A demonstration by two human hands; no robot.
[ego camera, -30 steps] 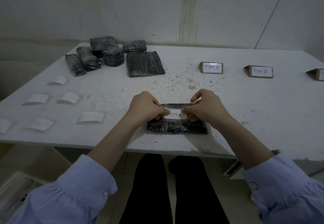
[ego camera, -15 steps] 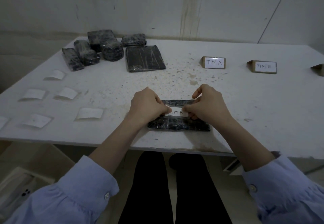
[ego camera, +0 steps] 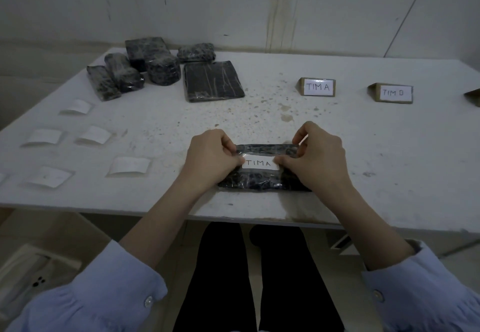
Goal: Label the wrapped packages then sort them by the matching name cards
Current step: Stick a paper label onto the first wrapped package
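Observation:
A dark plastic-wrapped package [ego camera: 262, 179] lies near the table's front edge. A white label [ego camera: 260, 163] reading "TIM A" sits on its top face. My left hand [ego camera: 211, 156] grips the package's left end, its thumb on the label's left edge. My right hand [ego camera: 315, 159] grips the right end, thumb on the label's right edge. Two name cards stand at the back right: "TIM A" [ego camera: 317, 87] and "TIM D" [ego camera: 392, 93]. Several more wrapped packages [ego camera: 155, 68] lie at the back left, among them a flat one [ego camera: 213, 81].
Several blank white labels [ego camera: 130, 166] lie along the left side of the white table [ego camera: 389, 163]. A third card's corner [ego camera: 473, 97] shows at the far right edge. A phone [ego camera: 31, 282] lies on a surface below the table at left.
My thumbs have spread outward along the label, uncovering the whole "TIM A" text. The package has stayed in place.

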